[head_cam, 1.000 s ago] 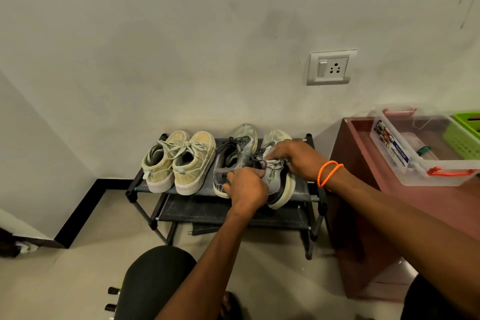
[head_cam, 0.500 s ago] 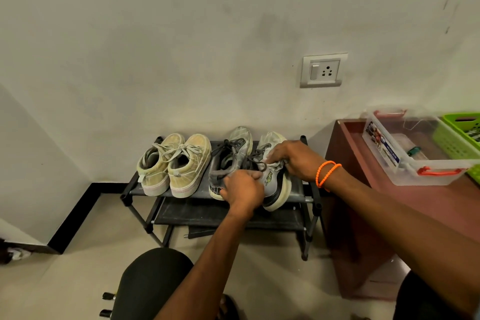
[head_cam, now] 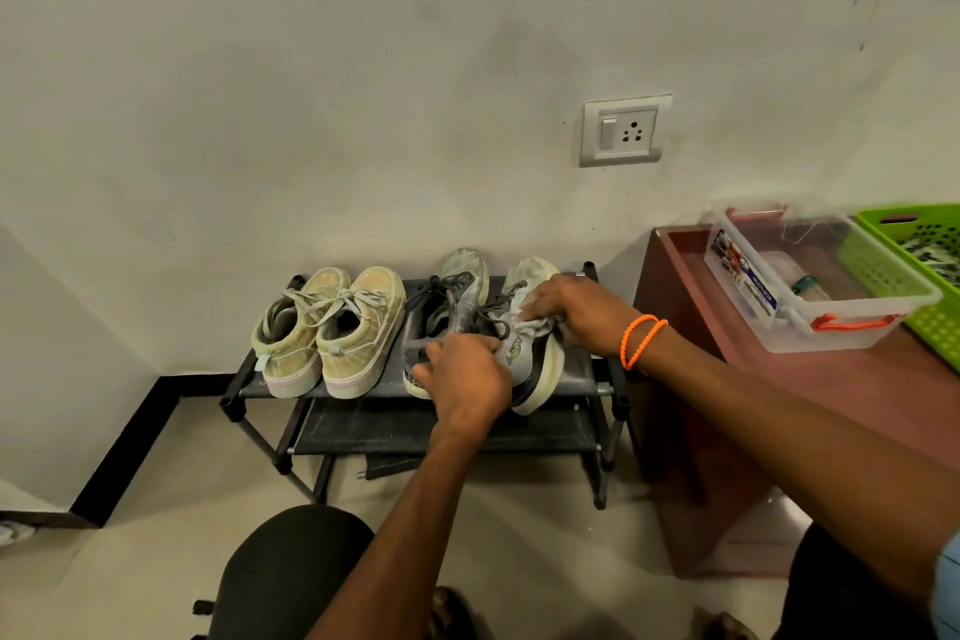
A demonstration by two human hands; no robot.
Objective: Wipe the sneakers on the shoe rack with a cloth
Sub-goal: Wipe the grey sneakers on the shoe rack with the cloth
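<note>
A black two-shelf shoe rack (head_cam: 587,379) stood against a pale wall, its top shelf carrying four sneakers in two pairs. At nine o'clock sat the two tan sneakers (head_cam: 332,327), side by side and touching. At the centre were the two grey sneakers (head_cam: 467,286). The left hand (head_cam: 465,374), fingers curled, gripped the heel of the right-hand grey sneaker (head_cam: 535,359). At three o'clock of it, the right hand (head_cam: 576,314), two orange bands at its wrist, pressed a pale cloth (head_cam: 532,314) onto that sneaker's top. Farther toward three o'clock, a red-brown cabinet (head_cam: 779,395) held one clear box (head_cam: 821,291) and one green basket (head_cam: 914,276).
</note>
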